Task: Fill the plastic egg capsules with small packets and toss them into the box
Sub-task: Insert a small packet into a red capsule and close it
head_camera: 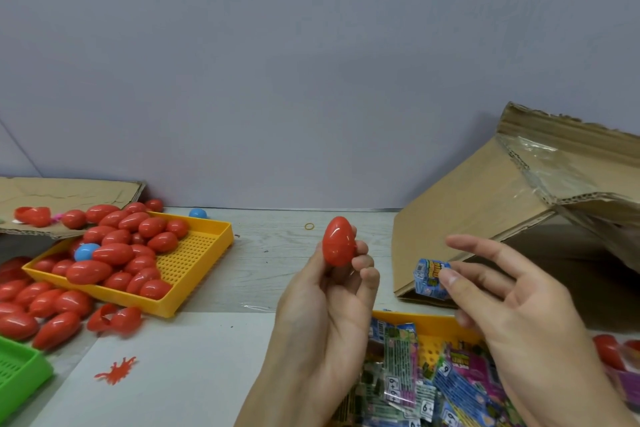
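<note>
Centre of the bench, above the pale tabletop [270, 253]: left hand [332, 291] grasps a glossy red plastic egg capsule [338, 241] at its lower end, long axis upright, pointed end up; the shell looks shut, no seam gap visible. Right hand [512, 308] pinches a small folded blue printed packet [431, 278] between thumb and fingertip, other fingers spread. Packet lies just right of the capsule, slightly lower, not touching. Judgement: the capsule must be opened before the packet can go in; the right hand is the nearer to the open brown cardboard box [485, 215], which lies on its side to the right. More packets fill the yellow perforated tray [408, 317] below both hands.
</note>
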`<state>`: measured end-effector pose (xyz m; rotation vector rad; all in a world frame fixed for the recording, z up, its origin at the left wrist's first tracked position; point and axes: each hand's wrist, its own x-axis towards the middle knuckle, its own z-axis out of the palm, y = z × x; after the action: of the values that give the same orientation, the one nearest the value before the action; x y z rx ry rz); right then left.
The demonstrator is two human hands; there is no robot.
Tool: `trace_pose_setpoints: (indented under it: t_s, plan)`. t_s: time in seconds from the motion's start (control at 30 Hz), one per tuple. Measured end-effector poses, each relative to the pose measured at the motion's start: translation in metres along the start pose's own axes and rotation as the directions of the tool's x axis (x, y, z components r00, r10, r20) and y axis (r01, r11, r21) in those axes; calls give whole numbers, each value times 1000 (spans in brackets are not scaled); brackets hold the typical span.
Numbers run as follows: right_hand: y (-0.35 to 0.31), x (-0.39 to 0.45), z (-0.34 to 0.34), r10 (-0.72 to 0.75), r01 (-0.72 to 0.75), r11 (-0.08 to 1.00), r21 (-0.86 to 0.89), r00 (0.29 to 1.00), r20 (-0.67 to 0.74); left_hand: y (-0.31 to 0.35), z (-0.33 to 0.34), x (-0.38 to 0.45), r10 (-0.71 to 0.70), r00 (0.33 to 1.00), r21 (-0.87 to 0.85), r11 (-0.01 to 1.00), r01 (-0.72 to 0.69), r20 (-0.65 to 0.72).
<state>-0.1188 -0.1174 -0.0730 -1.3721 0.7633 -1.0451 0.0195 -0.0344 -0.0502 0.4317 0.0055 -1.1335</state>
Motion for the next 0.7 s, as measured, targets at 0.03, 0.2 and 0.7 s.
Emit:
trace_pose_setpoints:
  t_s: [0.03, 0.2, 0.7]
  plan:
    - [0, 0, 0, 0, 0, 1000, 1, 1000, -2, -1, 0, 0, 15, 1000, 13, 1000, -15, -11]
    - [0, 1, -1, -3, 3, 1000, 0, 1000, -8, -4, -1, 3, 186, 981, 150, 973, -175, -59]
    - [0, 0, 1, -10, 10, 1000, -26, 1000, -9, -12, -11, 2, 429, 859, 845, 314, -433, 281]
